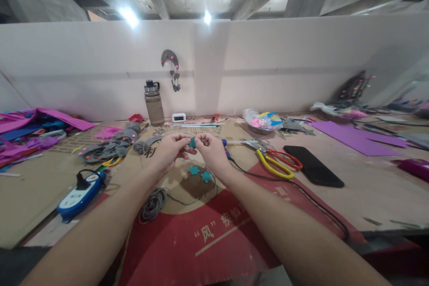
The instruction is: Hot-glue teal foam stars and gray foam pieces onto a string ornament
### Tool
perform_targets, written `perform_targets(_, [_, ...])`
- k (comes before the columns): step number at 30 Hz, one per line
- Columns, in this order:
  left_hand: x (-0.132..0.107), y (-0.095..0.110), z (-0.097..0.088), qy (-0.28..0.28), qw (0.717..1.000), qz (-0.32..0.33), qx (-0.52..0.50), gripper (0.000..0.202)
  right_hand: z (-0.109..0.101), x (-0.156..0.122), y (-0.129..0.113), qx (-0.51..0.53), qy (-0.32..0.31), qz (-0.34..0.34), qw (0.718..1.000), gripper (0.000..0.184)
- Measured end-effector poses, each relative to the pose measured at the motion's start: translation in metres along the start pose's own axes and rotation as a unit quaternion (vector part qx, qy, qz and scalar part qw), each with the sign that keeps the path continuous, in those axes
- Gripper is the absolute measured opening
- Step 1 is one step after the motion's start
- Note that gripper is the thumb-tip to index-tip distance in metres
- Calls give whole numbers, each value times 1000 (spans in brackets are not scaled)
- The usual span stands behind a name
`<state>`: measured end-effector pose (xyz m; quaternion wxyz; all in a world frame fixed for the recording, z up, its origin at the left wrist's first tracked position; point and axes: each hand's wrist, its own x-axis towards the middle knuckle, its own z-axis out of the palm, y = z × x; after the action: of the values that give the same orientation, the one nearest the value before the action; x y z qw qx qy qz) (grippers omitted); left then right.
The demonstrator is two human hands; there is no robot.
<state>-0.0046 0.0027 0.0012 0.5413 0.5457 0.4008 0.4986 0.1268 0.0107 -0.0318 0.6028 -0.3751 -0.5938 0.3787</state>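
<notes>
Between the fingertips of both hands is a small teal felt piece (192, 142), its full outline hidden by the fingers. My left hand (174, 148) pinches it from the left, and my right hand (212, 149) pinches it from the other side. Below them, two teal flower-shaped felt cutouts (200, 173) lie on the cardboard. A coil of grey cord (153, 204) rests nearer to me, with a loose strand trailing right towards the cutouts. Just right of my right hand is a blue-handled tool (225, 144) with a black cable, partly hidden.
Scissors (279, 161) with red and yellow handles and a black phone (313, 166) lie to the right. A blue-and-white power strip (82, 194) sits left, near grey felt pieces (110, 146). A bottle (153, 105) stands by the back wall. Purple sheets (355, 138) lie far right.
</notes>
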Motion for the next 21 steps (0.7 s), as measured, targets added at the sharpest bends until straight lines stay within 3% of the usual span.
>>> perform_targets(8, [-1,6,-3,-30,999,-17,-24,16,0,0,-6,8,15,45,999,19])
perform_targets(21, [-2,8,-3,20,999,2,-33,17,-3,-2,-9,40,-43,29,998,21])
